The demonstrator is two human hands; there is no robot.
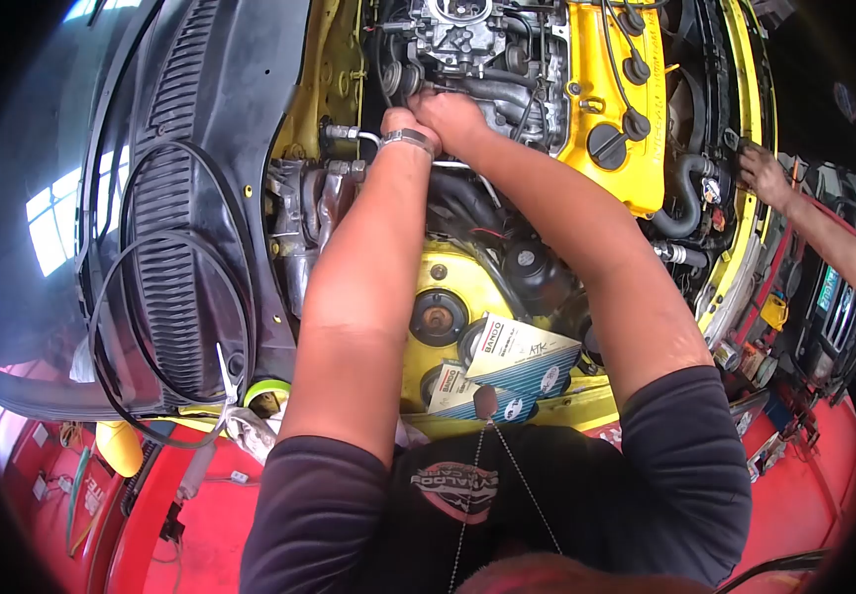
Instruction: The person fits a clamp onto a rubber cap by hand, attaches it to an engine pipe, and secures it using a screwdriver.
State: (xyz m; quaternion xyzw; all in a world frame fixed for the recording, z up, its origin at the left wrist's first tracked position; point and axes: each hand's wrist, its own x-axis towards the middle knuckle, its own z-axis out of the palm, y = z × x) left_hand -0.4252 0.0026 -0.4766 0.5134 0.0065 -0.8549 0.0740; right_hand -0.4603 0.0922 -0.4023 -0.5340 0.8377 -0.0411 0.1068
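Left hand (408, 123), right hand (451, 117) — together, beside engine (596, 94)

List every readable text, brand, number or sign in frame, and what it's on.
"BANDO": upper box.
"BANDO": lower box.
Handwriting on the upper box: perhaps "RTK", uncertain.
"MALDO", part of a longer word: shirt; rest unclear.
Yellow engine cover: raised lettering, unreadable.
Licence plate at right: too blurred.
Red surface at lower left: partial lettering, unclear.
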